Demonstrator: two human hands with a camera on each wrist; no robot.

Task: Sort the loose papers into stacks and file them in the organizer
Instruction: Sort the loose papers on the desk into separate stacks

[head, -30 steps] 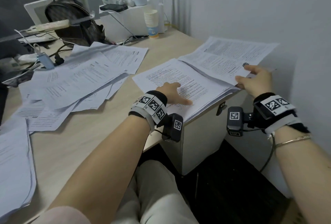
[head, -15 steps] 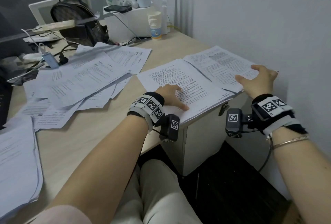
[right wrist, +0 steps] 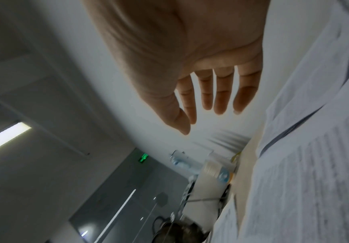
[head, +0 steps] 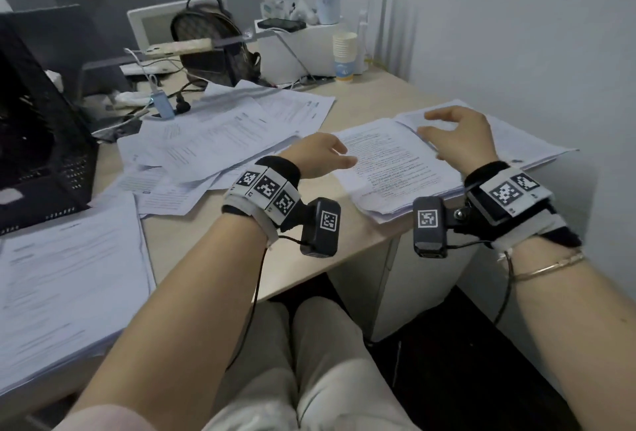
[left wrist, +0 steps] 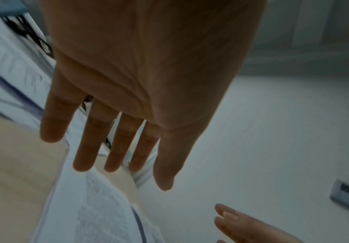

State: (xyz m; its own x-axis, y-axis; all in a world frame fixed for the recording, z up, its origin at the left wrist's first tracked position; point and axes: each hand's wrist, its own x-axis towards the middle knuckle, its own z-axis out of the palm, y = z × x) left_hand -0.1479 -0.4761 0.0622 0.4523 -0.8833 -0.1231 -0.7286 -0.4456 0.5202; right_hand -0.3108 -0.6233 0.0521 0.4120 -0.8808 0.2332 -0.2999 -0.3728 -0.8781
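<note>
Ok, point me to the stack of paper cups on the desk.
In the head view the stack of paper cups stands at the far end of the desk near the wall, just right of the white box and beyond the scattered papers.

Dim indoor light, blurred wide-angle edges

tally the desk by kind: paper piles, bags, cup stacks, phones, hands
Paper piles: 3 — stack by the wall, loose heap, near-left stack
Bags: 1 — backpack
Cup stacks: 1
Phones: 1 — on the white box
Hands: 2 — left hand, right hand, both open
Total: 8
</note>
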